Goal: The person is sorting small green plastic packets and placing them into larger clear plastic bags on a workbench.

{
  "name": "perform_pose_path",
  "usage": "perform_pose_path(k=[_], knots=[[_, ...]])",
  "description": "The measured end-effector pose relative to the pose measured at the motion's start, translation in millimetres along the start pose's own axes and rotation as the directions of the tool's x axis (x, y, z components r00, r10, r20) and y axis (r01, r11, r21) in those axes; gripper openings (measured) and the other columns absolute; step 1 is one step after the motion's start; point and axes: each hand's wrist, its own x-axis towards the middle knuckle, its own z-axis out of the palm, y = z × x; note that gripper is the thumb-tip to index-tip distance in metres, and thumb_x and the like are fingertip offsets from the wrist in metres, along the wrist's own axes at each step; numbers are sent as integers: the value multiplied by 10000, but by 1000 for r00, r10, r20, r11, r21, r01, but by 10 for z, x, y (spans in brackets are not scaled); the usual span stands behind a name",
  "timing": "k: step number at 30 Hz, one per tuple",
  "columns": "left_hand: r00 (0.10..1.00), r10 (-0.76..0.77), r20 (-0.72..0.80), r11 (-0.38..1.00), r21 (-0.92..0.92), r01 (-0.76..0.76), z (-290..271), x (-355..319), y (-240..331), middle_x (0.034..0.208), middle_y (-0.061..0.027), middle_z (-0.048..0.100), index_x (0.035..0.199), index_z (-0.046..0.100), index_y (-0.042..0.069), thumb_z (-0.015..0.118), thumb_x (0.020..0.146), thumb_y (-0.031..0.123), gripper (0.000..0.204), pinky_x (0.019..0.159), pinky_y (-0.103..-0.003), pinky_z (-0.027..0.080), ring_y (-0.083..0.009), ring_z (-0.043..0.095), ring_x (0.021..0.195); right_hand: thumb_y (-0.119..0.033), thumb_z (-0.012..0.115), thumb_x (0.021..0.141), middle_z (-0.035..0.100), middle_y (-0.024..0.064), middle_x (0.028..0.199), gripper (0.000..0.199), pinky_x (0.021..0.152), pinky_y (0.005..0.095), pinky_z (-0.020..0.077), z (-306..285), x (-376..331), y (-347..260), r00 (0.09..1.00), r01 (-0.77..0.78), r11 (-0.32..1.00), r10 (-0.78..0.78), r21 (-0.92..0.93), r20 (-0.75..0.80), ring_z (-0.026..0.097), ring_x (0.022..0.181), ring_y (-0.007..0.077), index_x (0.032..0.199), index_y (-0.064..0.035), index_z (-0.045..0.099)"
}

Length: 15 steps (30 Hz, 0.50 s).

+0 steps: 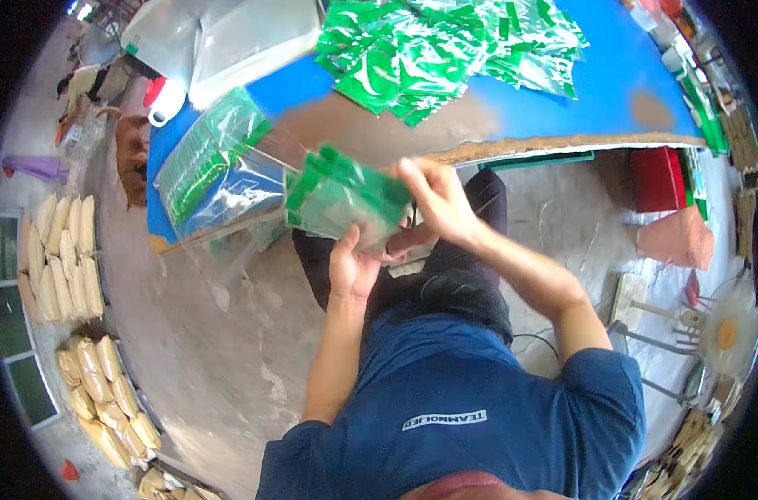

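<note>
Above my lap, in front of the table edge, is a small stack of green and transparent plastic bags [346, 196], slightly blurred. My left hand [354, 262] grips its lower edge, thumb on top and fingers underneath. At the stack's right end my right hand [436, 204] is closed on the bags, its thumb upward and its other fingers partly hidden. To the left, a larger transparent bag [254, 179] lies over the table edge, with a row of green-edged packets [200, 179] inside or beneath it; I cannot tell which.
Loose green and transparent bags [446, 54] are heaped on the blue table [612, 108], whose front edge is worn. A large translucent container [229, 50] and a red-and-white jug [164, 100] stand at the far left. Right are a red bin [658, 179] and a fan [726, 337]; left, stacked filled sacks [67, 258].
</note>
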Motion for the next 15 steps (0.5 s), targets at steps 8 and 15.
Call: perform_pose_path(k=[8, 15], knots=[[986, 167, -22, 961, 225, -158, -140, -176, 102, 1376, -102, 545, 1409, 444, 36, 677, 908, 142, 562, 1107, -447, 399, -270, 515, 1274, -163, 695, 867, 663, 118, 1037, 280, 787, 387, 529, -976, 1289, 253, 783, 478, 200, -539, -855, 311, 627, 929, 326, 1110, -39, 629], [997, -57, 43, 994, -95, 61, -66, 6, 130, 1408, -127, 526, 1388, 471, 48, 721, 875, 173, 585, 1148, -492, 350, -312, 475, 1322, -276, 565, 1013, 643, 34, 821, 324, 676, 270, 494, 29, 284, -217, 963, -203, 963, 230, -177, 144, 593, 747, 92, 925, 27, 636]])
